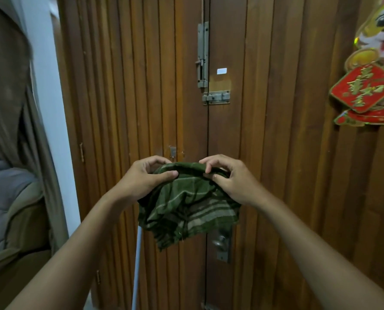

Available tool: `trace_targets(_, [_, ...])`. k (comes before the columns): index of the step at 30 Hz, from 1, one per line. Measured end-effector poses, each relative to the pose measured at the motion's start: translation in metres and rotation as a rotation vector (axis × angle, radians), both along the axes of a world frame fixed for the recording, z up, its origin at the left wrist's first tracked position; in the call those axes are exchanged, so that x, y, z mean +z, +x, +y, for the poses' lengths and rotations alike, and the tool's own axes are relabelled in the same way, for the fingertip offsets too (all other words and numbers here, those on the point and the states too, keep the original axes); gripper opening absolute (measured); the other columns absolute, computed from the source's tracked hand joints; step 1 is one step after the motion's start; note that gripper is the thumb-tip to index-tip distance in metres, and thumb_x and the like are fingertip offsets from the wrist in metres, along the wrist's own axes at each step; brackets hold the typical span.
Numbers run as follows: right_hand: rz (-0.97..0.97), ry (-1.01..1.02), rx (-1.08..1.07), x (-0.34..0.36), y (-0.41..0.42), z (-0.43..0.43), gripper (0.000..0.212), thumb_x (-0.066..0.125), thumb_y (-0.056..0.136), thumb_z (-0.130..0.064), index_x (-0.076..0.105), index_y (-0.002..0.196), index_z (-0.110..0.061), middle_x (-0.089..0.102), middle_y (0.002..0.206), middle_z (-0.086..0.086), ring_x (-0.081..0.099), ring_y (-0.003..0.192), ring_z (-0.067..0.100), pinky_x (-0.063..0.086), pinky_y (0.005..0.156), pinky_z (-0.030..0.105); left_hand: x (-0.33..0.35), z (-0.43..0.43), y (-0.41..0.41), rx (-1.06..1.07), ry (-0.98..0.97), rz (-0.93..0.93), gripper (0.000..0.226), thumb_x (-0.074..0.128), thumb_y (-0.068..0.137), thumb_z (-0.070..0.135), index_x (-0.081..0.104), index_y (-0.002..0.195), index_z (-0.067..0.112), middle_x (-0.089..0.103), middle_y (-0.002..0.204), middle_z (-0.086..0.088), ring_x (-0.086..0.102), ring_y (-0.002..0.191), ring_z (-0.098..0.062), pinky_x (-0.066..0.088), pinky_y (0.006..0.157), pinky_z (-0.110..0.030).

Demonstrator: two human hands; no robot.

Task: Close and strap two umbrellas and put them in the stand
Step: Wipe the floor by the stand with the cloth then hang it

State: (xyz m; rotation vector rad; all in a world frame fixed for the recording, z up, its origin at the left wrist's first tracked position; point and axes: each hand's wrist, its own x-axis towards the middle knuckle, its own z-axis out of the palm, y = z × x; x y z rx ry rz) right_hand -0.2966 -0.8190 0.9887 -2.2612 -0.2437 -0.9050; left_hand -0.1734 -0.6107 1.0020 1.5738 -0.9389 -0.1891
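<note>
Nearest the lens, my two forearms run up from the bottom corners of the frame and meet just below centre. My left hand (145, 175) has its thumb laid over the top fold of a green checked cloth (186, 209), with the fingers curled behind it. My right hand (229, 177) pinches the same fold between thumb and fingertips. The cloth hangs slack between and below both hands, so neither is free.

No umbrella is in view, and neither is the stand. I cannot say which way they lie from my hands or how their long axes run. As I judge it, the cloth has to leave my hands before any closing or strapping can begin.

Below the cloth, left of centre, a white pole (138, 253) rises from the bottom edge, nearly upright, and passes behind the cloth. I cannot tell what it belongs to. My left hand is the nearer to it.

Behind everything stands a wooden door (276, 175). Its knob (219, 241) sits just under the cloth, and a bolt (202, 57) is fixed near the top centre. A red and gold ornament (370, 81) hangs at the upper right, and a curtain (7, 108) fills the left edge.
</note>
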Motion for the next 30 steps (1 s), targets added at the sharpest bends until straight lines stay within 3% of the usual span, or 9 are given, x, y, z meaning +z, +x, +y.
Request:
trace_targets(4, [0.017,0.016,-0.031,-0.007,0.066,-0.031,0.037,0.058,0.094,0.002,0.073,0.078,-0.028,0.064,0.114,-0.014,0.061,0.107,0.002,0.056,0.094,0.035,-0.001,-0.020,0.053,-0.034,0.086,0.005,0.023,0.070,0.085,0.020,0.062,0.106,0.013,0.074,0.096,-0.008,0.073,0.086,-0.024,0.057,0.064,-0.028])
trace_targets(7, [0.019,-0.008,-0.074,-0.012,0.115,-0.046,0.041,0.057,0.097,-0.004,0.075,0.082,-0.037,0.061,0.114,-0.021,0.064,0.100,0.011,0.058,0.087,0.040,-0.002,-0.042,0.099,0.065,0.063,-0.014,0.018,0.072,0.085,0.019,0.062,0.099,0.013,0.075,0.091,-0.006,0.073,0.081,-0.022,0.056,0.062,-0.027])
trace_targets(9, [0.022,-0.061,-0.153,-0.016,0.146,-0.050,0.035,0.055,0.100,-0.013,0.075,0.091,-0.041,0.060,0.117,-0.022,0.065,0.080,0.016,0.058,0.073,0.036,-0.006,-0.058,0.133,0.162,0.028,-0.046,0.015,0.075,0.082,0.019,0.065,0.092,0.013,0.075,0.091,-0.006,0.074,0.080,-0.021,0.057,0.063,-0.027])
trace_targets(11, [0.063,-0.121,-0.247,-0.020,0.174,-0.052,0.030,0.052,0.101,-0.020,0.073,0.102,-0.041,0.059,0.122,-0.018,0.058,0.060,0.017,0.047,0.055,0.031,-0.013,-0.071,0.166,0.232,0.040,-0.113,0.012,0.075,0.082,0.021,0.066,0.087,0.015,0.074,0.092,-0.004,0.073,0.080,-0.016,0.059,0.065,-0.026])
trace_targets(13, [0.118,-0.159,-0.333,-0.020,0.197,-0.051,0.030,0.050,0.103,-0.023,0.070,0.114,-0.041,0.056,0.124,-0.018,0.053,0.053,0.016,0.042,0.050,0.030,-0.020,-0.081,0.197,0.260,0.052,-0.185,0.010,0.075,0.083,0.024,0.066,0.084,0.018,0.072,0.092,0.001,0.073,0.081,-0.014,0.060,0.069,-0.029])
trace_targets(17, [0.139,-0.323,-0.618,-0.016,0.237,-0.040,0.034,0.049,0.102,-0.026,0.061,0.129,-0.042,0.053,0.125,-0.014,0.055,0.067,0.009,0.038,0.051,0.022,-0.025,-0.101,0.249,0.265,0.015,-0.315,0.009,0.073,0.084,0.027,0.065,0.085,0.025,0.069,0.089,0.008,0.069,0.084,-0.009,0.059,0.072,-0.031])
trace_targets(23, [0.184,-0.449,-0.912,-0.006,0.290,-0.018,0.041,0.046,0.103,-0.021,0.052,0.140,-0.037,0.049,0.127,-0.001,0.065,0.082,0.023,0.055,0.066,0.037,-0.023,-0.121,0.297,0.324,0.021,-0.565,0.013,0.064,0.089,0.033,0.051,0.086,0.032,0.063,0.083,0.012,0.061,0.076,-0.005,0.051,0.061,-0.029])
trace_targets(27, [0.164,-0.480,-1.064,-0.029,0.304,-0.012,0.040,0.051,0.100,-0.023,0.054,0.137,-0.040,0.055,0.122,-0.001,0.067,0.075,0.021,0.047,0.055,0.030,-0.045,-0.132,0.319,0.221,0.060,-0.531,0.012,0.064,0.089,0.034,0.055,0.082,0.032,0.065,0.085,0.013,0.063,0.080,-0.007,0.056,0.066,-0.034])
trace_targets(30, [0.152,-0.465,-1.112,-0.061,0.307,-0.010,0.037,0.056,0.097,-0.033,0.058,0.134,-0.040,0.061,0.122,-0.005,0.068,0.068,0.019,0.039,0.048,0.025,-0.067,-0.137,0.328,0.108,-0.040,-0.403,0.008,0.066,0.088,0.035,0.065,0.082,0.031,0.068,0.083,0.015,0.065,0.082,-0.002,0.058,0.072,-0.035])
